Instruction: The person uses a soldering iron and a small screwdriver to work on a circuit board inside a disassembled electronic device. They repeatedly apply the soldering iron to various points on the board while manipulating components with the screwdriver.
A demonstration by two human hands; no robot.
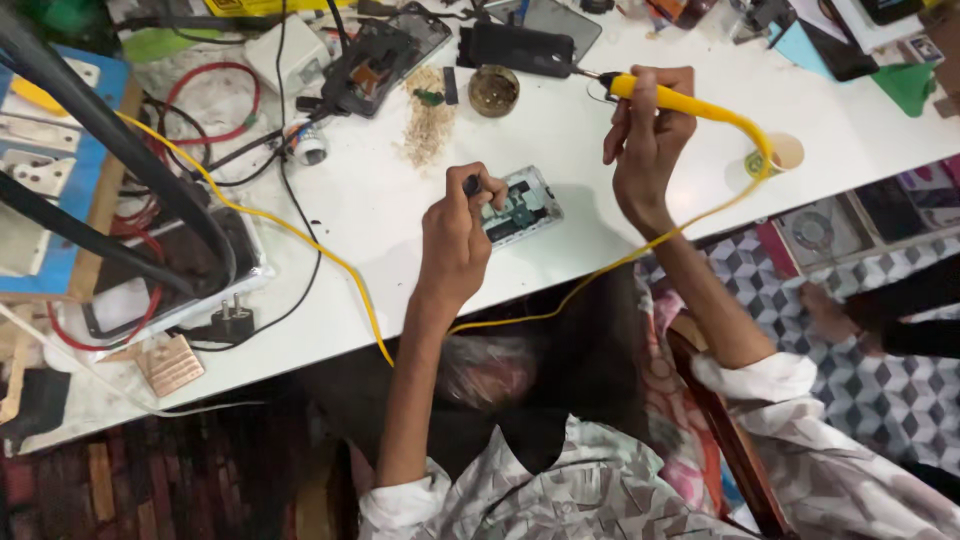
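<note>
An opened phone (524,206) with bare circuit parts lies on the white table (380,200). My left hand (455,235) rests at its left edge and pinches a small dark tool (471,184) over it. My right hand (648,135) hovers to the right of the phone and grips a yellow soldering iron (660,97), whose tip (590,74) points left toward a dark phone (517,48). The iron's yellow cable (700,205) loops down past my wrist and off the table edge.
A round brass tin (494,90) and a heap of pale shavings (430,125) lie behind the opened phone. Red and black wires (215,100), a power plug (232,322) and a blue board (60,170) crowd the left. Another person's hand (825,310) is at the right.
</note>
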